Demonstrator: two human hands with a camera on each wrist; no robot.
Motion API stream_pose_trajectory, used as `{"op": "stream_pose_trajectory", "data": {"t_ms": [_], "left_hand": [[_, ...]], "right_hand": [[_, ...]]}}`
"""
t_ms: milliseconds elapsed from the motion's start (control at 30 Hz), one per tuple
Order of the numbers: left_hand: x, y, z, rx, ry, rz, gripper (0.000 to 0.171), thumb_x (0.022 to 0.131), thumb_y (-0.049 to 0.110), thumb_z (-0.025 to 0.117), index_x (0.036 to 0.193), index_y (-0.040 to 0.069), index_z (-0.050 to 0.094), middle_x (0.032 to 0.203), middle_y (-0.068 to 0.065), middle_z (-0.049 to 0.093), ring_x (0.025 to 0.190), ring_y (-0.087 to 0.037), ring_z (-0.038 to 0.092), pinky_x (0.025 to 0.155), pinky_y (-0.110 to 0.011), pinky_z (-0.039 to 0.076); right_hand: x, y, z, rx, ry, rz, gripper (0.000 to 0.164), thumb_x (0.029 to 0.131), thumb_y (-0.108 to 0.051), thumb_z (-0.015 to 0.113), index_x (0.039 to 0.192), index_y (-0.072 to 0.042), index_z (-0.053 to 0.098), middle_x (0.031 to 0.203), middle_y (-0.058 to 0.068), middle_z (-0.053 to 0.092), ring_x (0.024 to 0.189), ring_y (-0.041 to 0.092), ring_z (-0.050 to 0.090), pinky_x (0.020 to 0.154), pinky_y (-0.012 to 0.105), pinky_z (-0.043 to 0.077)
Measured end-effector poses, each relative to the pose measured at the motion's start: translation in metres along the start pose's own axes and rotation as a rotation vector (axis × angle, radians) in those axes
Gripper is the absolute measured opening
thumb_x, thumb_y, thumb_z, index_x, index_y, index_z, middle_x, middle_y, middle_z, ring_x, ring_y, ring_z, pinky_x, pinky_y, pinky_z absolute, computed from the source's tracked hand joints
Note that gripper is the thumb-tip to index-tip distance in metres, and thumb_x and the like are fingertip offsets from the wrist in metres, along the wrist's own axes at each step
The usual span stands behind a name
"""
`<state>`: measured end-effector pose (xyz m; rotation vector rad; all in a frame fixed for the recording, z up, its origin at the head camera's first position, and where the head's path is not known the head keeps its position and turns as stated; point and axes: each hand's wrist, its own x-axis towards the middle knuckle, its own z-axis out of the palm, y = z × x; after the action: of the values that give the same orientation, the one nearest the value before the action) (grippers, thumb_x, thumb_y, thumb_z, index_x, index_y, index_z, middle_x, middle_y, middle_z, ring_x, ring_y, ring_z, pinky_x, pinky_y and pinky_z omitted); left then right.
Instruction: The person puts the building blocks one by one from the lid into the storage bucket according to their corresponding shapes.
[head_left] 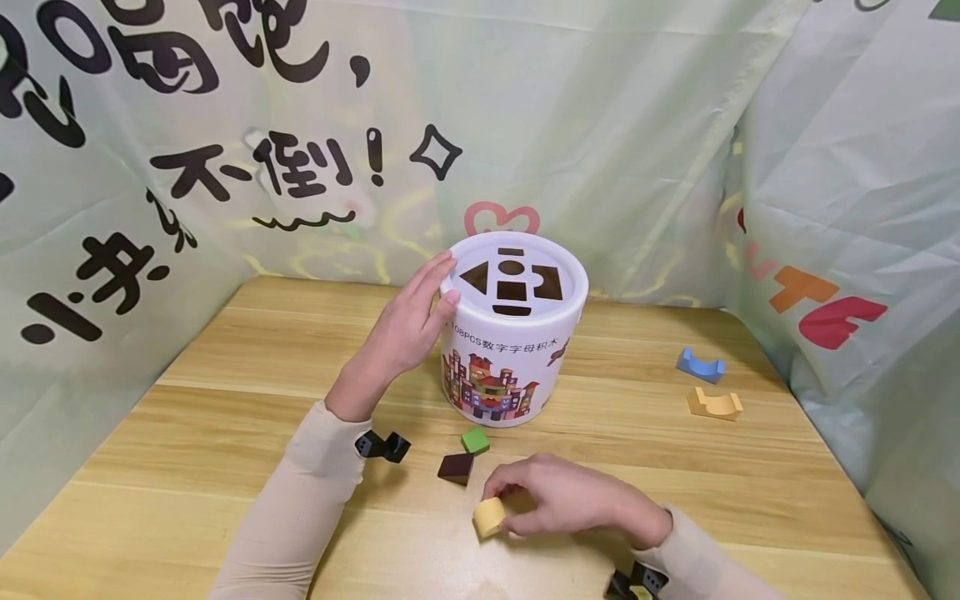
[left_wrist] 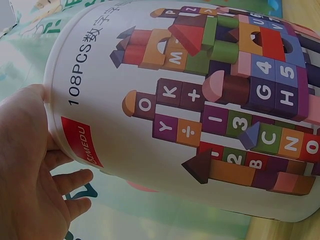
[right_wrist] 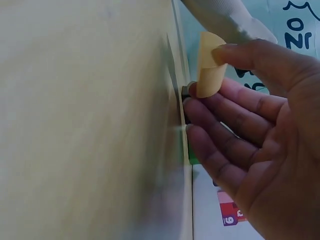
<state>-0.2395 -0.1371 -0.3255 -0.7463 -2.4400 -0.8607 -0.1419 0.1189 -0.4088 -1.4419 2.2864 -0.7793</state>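
A white bucket printed with block pictures stands at the table's middle, its lid cut with shaped holes. My left hand rests against the left of the lid's rim, fingers fairly straight, thumb toward the front. In the left wrist view, the hand touches the rim end of the bucket. Between thumb and fingers, my right hand pinches a yellow half-round block low over the table. The right wrist view shows the thumb on the block's side. Just beyond lie a dark brown block and a green block.
Toward the table's right side lie a blue block and a yellow block, each with a curved notch. Printed cloth hangs behind and along both sides of the wooden table.
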Motion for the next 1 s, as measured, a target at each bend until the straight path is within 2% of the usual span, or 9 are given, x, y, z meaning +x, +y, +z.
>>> {"op": "stream_pose_trajectory", "data": {"t_ms": [200,500,700,1000], "left_hand": [[0.000,0.000,0.001,0.004,0.000,-0.002,0.069,0.103,0.056,0.019,0.152,0.009,0.034,0.159,-0.005,0.026,0.143,-0.027,0.030,0.112,-0.051,0.032],[0.000,0.000,0.001,-0.001,0.002,-0.001,0.067,0.104,0.054,0.021,0.152,0.009,0.034,0.159,-0.006,0.027,0.142,-0.027,0.030,0.112,-0.051,0.032],[0.000,0.000,0.001,-0.007,-0.003,-0.013,0.067,0.104,0.054,0.021,0.153,0.010,0.033,0.160,-0.005,0.026,0.142,-0.027,0.030,0.111,-0.052,0.032],[-0.001,0.000,0.001,-0.006,-0.006,-0.017,0.065,0.104,0.053,0.023,0.153,0.011,0.031,0.160,-0.003,0.024,0.143,-0.028,0.030,0.111,-0.053,0.032]], "right_hand": [[-0.002,0.000,-0.005,0.051,0.049,0.011,0.026,0.089,-0.021,0.071,0.114,-0.019,0.064,0.106,-0.017,0.065,0.101,0.000,0.060,0.092,0.023,0.050],[-0.004,-0.001,-0.016,0.142,0.171,0.010,0.028,0.090,-0.022,0.072,0.116,-0.016,0.063,0.106,-0.012,0.065,0.094,0.004,0.062,0.084,0.028,0.055],[-0.006,0.000,-0.024,0.165,0.232,-0.007,0.031,0.088,-0.016,0.074,0.116,-0.013,0.063,0.105,-0.008,0.066,0.091,0.007,0.062,0.082,0.028,0.055],[-0.005,-0.001,-0.034,0.279,0.279,-0.052,0.036,0.083,0.001,0.074,0.116,-0.008,0.061,0.109,0.005,0.064,0.090,0.015,0.064,0.080,0.032,0.058]]}}
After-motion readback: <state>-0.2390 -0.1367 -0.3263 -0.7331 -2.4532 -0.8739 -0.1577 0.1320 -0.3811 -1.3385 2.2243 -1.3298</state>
